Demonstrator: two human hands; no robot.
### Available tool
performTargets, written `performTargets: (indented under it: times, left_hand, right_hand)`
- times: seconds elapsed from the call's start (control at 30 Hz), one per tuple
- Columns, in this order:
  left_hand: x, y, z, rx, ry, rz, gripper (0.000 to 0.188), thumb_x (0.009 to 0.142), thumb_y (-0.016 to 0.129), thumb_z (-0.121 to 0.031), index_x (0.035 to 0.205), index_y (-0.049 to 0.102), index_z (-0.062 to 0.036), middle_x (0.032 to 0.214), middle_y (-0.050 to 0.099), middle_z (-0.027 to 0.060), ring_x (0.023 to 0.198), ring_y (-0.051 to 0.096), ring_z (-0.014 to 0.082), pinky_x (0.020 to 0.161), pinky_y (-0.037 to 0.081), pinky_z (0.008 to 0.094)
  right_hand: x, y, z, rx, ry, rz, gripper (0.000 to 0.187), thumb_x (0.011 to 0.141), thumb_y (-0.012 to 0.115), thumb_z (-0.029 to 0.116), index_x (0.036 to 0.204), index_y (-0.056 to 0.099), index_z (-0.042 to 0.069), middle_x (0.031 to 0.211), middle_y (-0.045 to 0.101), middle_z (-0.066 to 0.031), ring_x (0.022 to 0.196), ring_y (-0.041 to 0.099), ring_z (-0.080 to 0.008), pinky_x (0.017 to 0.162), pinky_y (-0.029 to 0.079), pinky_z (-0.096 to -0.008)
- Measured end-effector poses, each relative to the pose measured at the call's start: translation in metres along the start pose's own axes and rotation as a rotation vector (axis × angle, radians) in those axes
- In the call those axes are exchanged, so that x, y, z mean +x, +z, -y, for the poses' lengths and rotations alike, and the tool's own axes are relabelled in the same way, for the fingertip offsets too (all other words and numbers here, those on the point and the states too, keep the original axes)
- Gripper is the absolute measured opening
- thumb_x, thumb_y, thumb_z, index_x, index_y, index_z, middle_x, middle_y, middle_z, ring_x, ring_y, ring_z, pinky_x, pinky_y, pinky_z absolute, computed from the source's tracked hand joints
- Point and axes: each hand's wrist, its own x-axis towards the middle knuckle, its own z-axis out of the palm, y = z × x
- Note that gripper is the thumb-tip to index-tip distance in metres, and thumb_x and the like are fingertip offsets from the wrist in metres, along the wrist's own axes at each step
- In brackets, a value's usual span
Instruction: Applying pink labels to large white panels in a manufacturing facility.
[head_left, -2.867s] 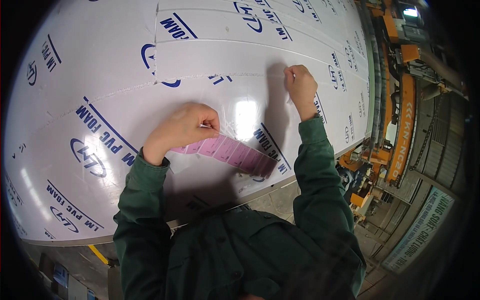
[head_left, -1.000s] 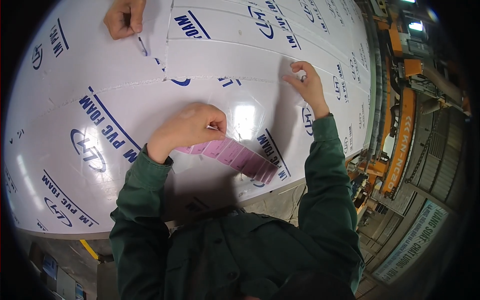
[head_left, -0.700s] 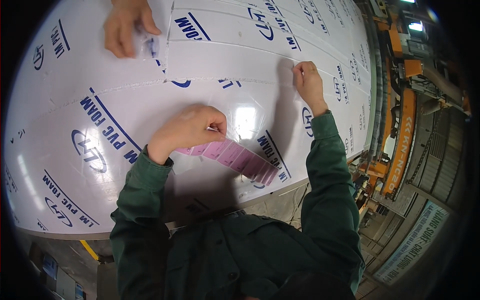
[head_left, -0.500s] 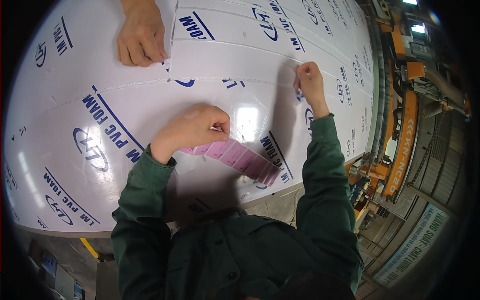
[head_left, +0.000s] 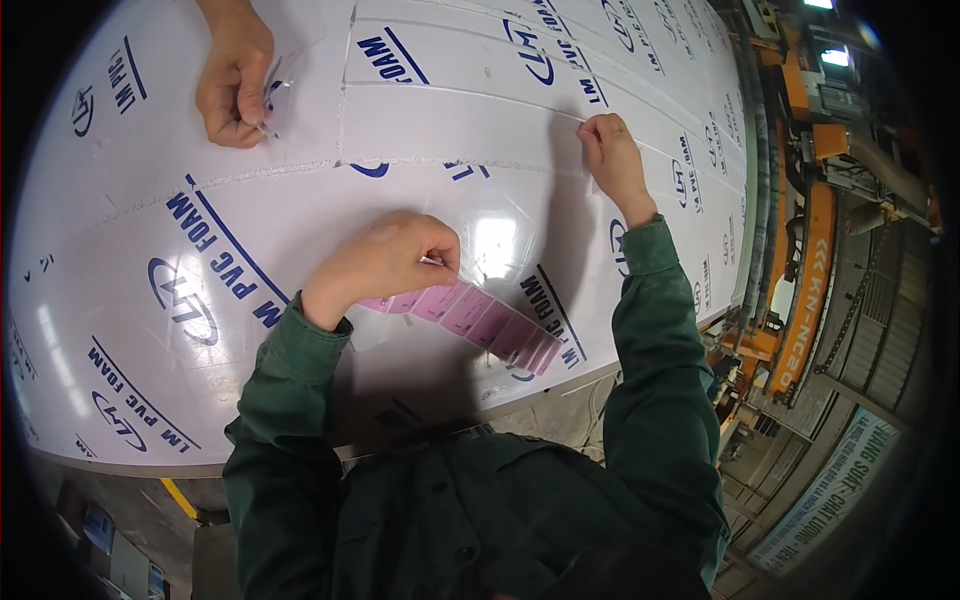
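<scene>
My left hand is closed in a pinch on one end of a strip of pink labels, which trails down to the right over the panel. Further off to the right, my right hand has its fingers pressed together close above a film-covered white panel. Whatever is between those fingertips is hidden. At the far left, a co-worker's hand pinches a scrap of clear film with blue print.
Seams and a ragged cut line cross the film on the large panel, which carries repeated blue print. Beyond its right edge stands orange machinery, with a hanging banner lower down. A yellow bar shows below the near left edge.
My right hand has moved slightly away from me and left; the crumpled blue-printed bit below its fingers no longer shows. The co-worker's hand has pulled left, lifting film. My left hand stays put.
</scene>
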Motion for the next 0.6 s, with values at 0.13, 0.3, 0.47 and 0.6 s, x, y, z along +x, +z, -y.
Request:
performTargets:
  times: [0.13, 0.3, 0.47, 0.6]
  left_hand:
    - [0.0, 0.001, 0.001, 0.001, 0.02, -0.014, 0.015, 0.076, 0.068, -0.014, 0.077, 0.062, -0.0007, 0.076, 0.064, 0.0118, 0.073, 0.061, 0.0244, 0.067, 0.048, 0.0346]
    - [-0.001, 0.001, 0.003, 0.013, 0.023, -0.024, 0.015, 0.076, 0.068, -0.014, 0.077, 0.062, -0.0007, 0.077, 0.064, 0.0116, 0.074, 0.062, 0.0254, 0.068, 0.048, 0.0354]
    - [-0.001, 0.002, 0.004, 0.014, 0.039, -0.038, 0.015, 0.075, 0.069, -0.015, 0.077, 0.063, -0.0009, 0.077, 0.065, 0.012, 0.074, 0.062, 0.0264, 0.068, 0.048, 0.0355]
    - [-0.001, 0.0, 0.001, 0.016, -0.004, -0.003, 0.014, 0.075, 0.07, -0.014, 0.078, 0.064, -0.0012, 0.074, 0.064, 0.0117, 0.07, 0.062, 0.0267, 0.065, 0.048, 0.0349]
  right_hand:
    - [0.0, -0.003, -0.004, -0.018, 0.044, -0.097, 0.005, 0.087, 0.06, 0.007, 0.088, 0.058, 0.003, 0.086, 0.06, -0.0164, 0.082, 0.059, -0.0344, 0.069, 0.048, -0.0415]
    - [-0.002, 0.007, -0.007, -0.061, 0.03, -0.22, 0.007, 0.088, 0.059, 0.007, 0.088, 0.056, 0.0, 0.084, 0.061, -0.016, 0.078, 0.059, -0.032, 0.066, 0.048, -0.0401]
    - [-0.001, 0.01, -0.006, 0.45, 0.619, -0.172, 0.009, 0.092, 0.057, 0.008, 0.092, 0.054, 0.0, 0.075, 0.062, -0.0093, 0.056, 0.059, -0.0189, 0.05, 0.047, -0.0322]
    - [0.002, 0.009, -0.005, 0.527, 0.487, -0.135, 0.019, 0.089, 0.067, 0.015, 0.097, 0.054, 0.003, 0.072, 0.062, -0.0066, 0.049, 0.057, -0.0135, 0.046, 0.044, -0.0264]
